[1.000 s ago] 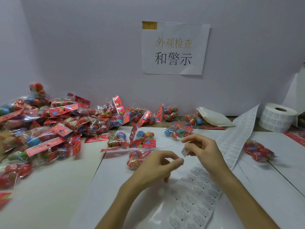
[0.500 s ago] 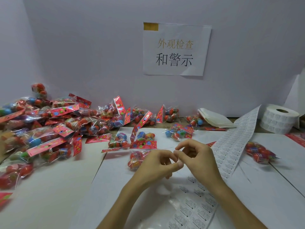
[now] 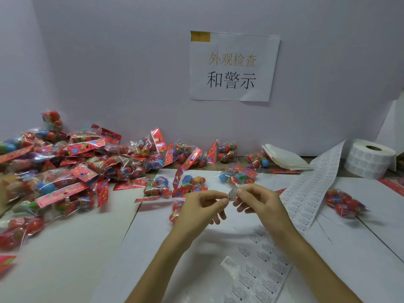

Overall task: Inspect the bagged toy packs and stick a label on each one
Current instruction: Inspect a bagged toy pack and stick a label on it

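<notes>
A small white label (image 3: 232, 195) is pinched between the fingertips of my left hand (image 3: 202, 209) and my right hand (image 3: 259, 203), held above the white table. A long strip of label sheet (image 3: 310, 193) runs from the far right down under my right forearm. Behind my left hand lies a bagged toy pack (image 3: 176, 212) with red balls, mostly hidden. More packs (image 3: 193, 181) with red header cards lie just beyond it.
A big heap of bagged toy packs (image 3: 65, 171) fills the left side. A single pack (image 3: 343, 204) lies at the right. A label roll (image 3: 369, 158) and a folded white stack (image 3: 284, 159) stand by the back wall, under a paper sign (image 3: 234, 66).
My right hand carried the peeled label leftward to meet my left hand. Both hands now pinch it together, lifted slightly above the table.
</notes>
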A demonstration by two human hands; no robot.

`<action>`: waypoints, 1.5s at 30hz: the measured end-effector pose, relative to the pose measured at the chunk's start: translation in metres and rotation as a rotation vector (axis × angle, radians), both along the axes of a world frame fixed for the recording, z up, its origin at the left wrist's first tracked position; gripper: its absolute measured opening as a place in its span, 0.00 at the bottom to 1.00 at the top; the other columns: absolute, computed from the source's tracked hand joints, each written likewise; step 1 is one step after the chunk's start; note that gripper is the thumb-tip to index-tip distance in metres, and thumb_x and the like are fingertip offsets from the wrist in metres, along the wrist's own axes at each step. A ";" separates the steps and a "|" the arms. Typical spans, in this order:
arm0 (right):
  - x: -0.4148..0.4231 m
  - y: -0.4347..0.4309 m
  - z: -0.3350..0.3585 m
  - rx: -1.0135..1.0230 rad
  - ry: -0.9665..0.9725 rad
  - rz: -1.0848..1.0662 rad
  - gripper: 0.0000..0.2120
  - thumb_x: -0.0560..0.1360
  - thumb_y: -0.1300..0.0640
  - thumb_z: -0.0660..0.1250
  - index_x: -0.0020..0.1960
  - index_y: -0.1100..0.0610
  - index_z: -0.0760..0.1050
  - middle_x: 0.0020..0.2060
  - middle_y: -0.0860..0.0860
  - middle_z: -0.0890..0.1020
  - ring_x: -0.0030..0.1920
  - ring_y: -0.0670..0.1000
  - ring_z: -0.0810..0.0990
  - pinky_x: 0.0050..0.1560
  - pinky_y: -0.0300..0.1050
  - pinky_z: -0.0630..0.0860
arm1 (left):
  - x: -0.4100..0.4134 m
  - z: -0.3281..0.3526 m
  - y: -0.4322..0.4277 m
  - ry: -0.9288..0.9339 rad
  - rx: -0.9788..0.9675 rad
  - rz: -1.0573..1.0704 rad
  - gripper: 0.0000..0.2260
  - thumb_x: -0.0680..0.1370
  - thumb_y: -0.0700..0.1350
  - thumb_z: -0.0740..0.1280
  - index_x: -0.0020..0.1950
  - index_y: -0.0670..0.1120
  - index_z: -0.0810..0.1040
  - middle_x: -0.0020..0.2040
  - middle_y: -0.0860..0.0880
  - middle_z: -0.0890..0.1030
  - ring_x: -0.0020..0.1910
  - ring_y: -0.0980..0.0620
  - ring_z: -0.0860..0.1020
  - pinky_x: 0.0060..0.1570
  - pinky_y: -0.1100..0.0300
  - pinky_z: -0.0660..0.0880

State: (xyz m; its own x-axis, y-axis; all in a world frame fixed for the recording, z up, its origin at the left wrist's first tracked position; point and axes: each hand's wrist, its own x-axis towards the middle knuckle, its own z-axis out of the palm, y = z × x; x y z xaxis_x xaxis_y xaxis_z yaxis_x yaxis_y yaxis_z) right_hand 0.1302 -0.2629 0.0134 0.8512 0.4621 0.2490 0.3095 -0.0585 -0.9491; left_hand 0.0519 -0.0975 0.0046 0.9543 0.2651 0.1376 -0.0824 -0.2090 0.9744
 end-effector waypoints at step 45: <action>-0.003 0.011 -0.016 -0.074 0.116 -0.080 0.28 0.76 0.52 0.74 0.70 0.41 0.64 0.56 0.43 0.80 0.49 0.46 0.84 0.50 0.46 0.82 | 0.006 -0.011 0.016 -0.018 0.375 0.470 0.34 0.69 0.57 0.80 0.71 0.54 0.70 0.63 0.53 0.68 0.59 0.52 0.74 0.51 0.66 0.76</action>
